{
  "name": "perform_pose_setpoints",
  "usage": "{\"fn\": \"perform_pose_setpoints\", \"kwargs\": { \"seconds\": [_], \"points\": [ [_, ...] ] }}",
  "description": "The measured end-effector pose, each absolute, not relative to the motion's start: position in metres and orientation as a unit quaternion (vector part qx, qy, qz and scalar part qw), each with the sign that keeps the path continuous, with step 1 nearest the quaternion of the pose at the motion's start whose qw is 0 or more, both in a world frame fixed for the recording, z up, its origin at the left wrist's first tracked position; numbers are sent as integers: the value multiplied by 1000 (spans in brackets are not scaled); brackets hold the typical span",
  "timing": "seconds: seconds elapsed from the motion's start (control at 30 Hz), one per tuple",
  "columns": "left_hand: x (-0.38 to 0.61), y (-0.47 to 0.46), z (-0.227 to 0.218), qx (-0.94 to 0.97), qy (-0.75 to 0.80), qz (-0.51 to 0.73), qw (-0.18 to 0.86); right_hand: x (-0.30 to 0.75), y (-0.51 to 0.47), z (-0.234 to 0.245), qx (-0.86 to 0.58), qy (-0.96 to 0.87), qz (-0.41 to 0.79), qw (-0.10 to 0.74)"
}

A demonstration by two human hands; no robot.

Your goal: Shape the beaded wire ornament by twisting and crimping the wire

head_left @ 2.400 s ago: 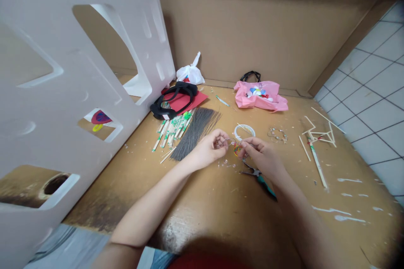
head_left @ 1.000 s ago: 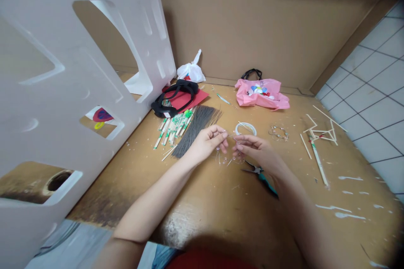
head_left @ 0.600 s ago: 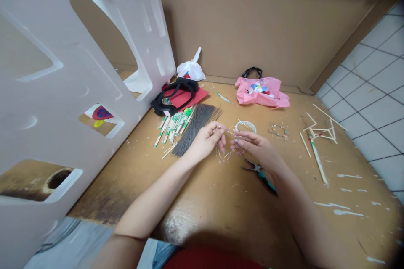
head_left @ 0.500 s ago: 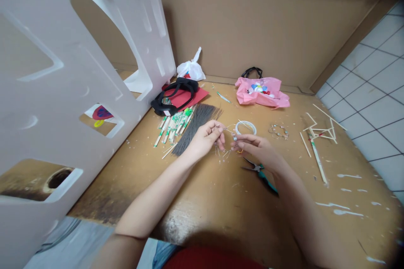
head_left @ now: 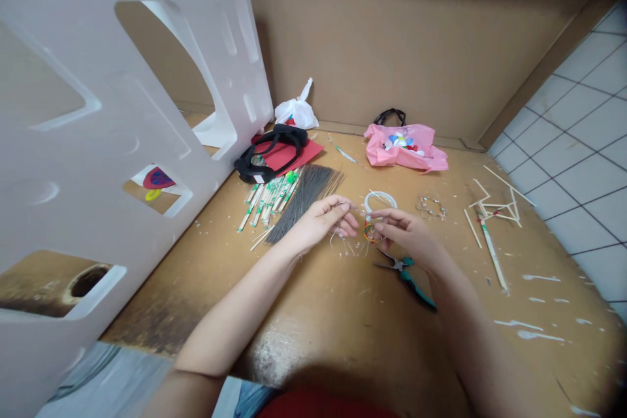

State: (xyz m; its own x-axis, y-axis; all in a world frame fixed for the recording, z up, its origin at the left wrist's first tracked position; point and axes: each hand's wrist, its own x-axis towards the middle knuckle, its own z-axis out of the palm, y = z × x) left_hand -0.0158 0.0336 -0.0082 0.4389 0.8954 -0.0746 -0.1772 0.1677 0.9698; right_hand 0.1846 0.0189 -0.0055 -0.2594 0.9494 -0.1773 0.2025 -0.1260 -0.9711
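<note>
My left hand [head_left: 332,217] is closed in a pinch on a thin wire [head_left: 356,209], which spans the gap between my hands with small pale beads on it. My right hand [head_left: 404,230] pinches near the other end of this wire; the exact grip is blurred. Below and between the hands lie loose wire bits [head_left: 347,245]. A red and yellow ring-shaped band [head_left: 369,231] lies beside my right fingertips. Behind them is a white coil [head_left: 393,200]. Pliers with teal handles [head_left: 414,289] rest on the table under my right wrist.
Left of my hands are a bundle of grey wires [head_left: 301,202], wrapped chopsticks [head_left: 267,199] and a black head strap [head_left: 259,173]. A pink bag [head_left: 392,158], a beaded wire loop [head_left: 432,208] and a stick frame [head_left: 499,209] lie farther right. A white plastic panel [head_left: 147,98] stands at left.
My right hand has shifted slightly, and its fingers have changed position on the wire. The red and yellow band shows more now. My left hand stays pinched.
</note>
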Motion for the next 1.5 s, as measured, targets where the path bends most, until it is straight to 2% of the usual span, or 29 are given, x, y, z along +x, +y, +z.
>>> {"fn": "perform_pose_setpoints", "kwargs": {
  "seconds": [0.13, 0.43, 0.53, 0.6, 0.67, 0.87, 0.93, 0.97, 1.07, 1.13, 1.2, 1.5],
  "points": [
    [-18, 35, -8, 502, 351, 380, 694, 184, 21, -11, -500, -574, 573, 303],
    [-26, 44, -10, 528, 408, 376, 643, 185, 28, -19, -507, -557, 568, 331],
    [-26, 46, -17, 530, 423, 356, 642, 190, 32, -19, -512, -570, 573, 292],
    [-29, 43, -26, 531, 430, 361, 635, 199, 38, -21, -540, -608, 532, 236],
    [-35, 36, -37, 541, 431, 335, 640, 214, 45, -26, -599, -660, 412, 189],
    [-46, 14, -79, 583, 431, 204, 658, 247, 60, -46, -664, -689, 267, 114],
    [-43, 9, -88, 628, 434, 203, 613, 249, 64, -49, -683, -692, 215, 87],
    [-41, 8, -90, 664, 445, 221, 559, 249, 66, -49, -695, -690, 186, 76],
    [-38, 3, -89, 764, 485, 294, 307, 244, 77, -48, -719, -684, 115, 47],
    [-39, 0, -86, 781, 500, 320, 196, 239, 86, -48, -721, -686, 89, 26],
    [-43, -2, -85, 780, 504, 325, 178, 233, 97, -49, -720, -690, 74, 8],
    [-44, -6, -95, 763, 501, 326, 249, 203, 135, -64, -715, -696, 62, -18]
  ]
}}
